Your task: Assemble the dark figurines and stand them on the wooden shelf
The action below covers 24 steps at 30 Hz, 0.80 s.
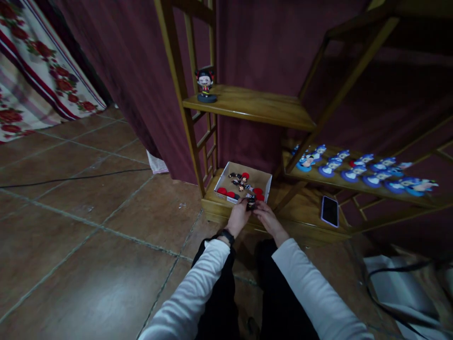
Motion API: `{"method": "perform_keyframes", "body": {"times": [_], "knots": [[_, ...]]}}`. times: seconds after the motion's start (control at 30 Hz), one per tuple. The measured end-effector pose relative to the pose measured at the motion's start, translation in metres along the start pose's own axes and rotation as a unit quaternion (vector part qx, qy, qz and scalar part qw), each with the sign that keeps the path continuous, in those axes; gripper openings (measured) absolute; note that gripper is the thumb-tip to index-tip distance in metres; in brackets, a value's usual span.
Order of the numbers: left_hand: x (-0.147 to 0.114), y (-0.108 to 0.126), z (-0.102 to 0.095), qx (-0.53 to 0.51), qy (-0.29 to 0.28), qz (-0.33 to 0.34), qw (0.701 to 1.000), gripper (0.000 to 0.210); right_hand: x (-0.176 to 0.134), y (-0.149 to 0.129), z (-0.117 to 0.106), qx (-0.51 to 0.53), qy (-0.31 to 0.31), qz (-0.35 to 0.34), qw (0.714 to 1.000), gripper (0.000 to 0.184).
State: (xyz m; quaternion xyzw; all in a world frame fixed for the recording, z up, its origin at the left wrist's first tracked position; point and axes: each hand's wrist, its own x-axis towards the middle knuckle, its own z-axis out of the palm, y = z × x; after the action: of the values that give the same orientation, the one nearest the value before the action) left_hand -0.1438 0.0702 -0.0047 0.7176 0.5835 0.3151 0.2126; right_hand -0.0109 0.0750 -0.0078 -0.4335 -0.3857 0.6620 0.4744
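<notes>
Between my hands, at the near edge of a shallow cardboard box [226, 175], is a small dark-haired figurine [251, 202]. My left hand [239, 216] grips it from the left, wrist banded by a dark watch. From the right, the fingers of my right hand [266, 217] close on the same figurine; its lower part is hidden by my fingers. Inside the box lie several more small figurines [241, 185] on their sides, with round red bases [230, 194] along the near wall and others at the right corner.
A black-haired figurine on a dark base [205, 87] stands on the upper wooden shelf [255, 103]. Rows of blue-and-white figurines [354, 171] fill the right shelf. A phone [330, 210] lies on the lower board. A black cable [71, 179] crosses the tiled floor; pale bags [399, 283] sit at right.
</notes>
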Motion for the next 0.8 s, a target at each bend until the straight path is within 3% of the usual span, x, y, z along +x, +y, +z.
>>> {"method": "perform_keyframes", "body": {"times": [0.13,0.23,0.33,0.57,0.67,0.8], "knots": [[0.005,-0.006,0.0,-0.138,0.003,-0.065,0.988,0.028,-0.009,-0.005,0.002,0.023,-0.005,0.005,1.0,0.042],[0.007,-0.007,0.002,-0.287,-0.01,-0.102,0.952,0.029,-0.016,-0.007,0.001,0.043,-0.015,0.002,0.999,0.046],[0.005,-0.004,0.001,-0.367,-0.006,-0.126,0.922,0.027,-0.022,-0.009,-0.003,0.043,-0.015,0.007,0.999,0.047],[-0.004,0.017,-0.019,-0.393,0.002,-0.12,0.912,0.029,-0.039,-0.017,-0.016,0.02,0.008,-0.009,1.0,0.041],[-0.006,0.029,-0.035,-0.366,0.025,-0.129,0.921,0.029,-0.048,-0.015,-0.019,-0.002,0.027,-0.041,0.999,0.038],[-0.003,0.049,-0.065,-0.343,0.038,-0.088,0.934,0.029,-0.055,-0.008,-0.024,-0.046,0.054,-0.085,0.994,0.038]]}}
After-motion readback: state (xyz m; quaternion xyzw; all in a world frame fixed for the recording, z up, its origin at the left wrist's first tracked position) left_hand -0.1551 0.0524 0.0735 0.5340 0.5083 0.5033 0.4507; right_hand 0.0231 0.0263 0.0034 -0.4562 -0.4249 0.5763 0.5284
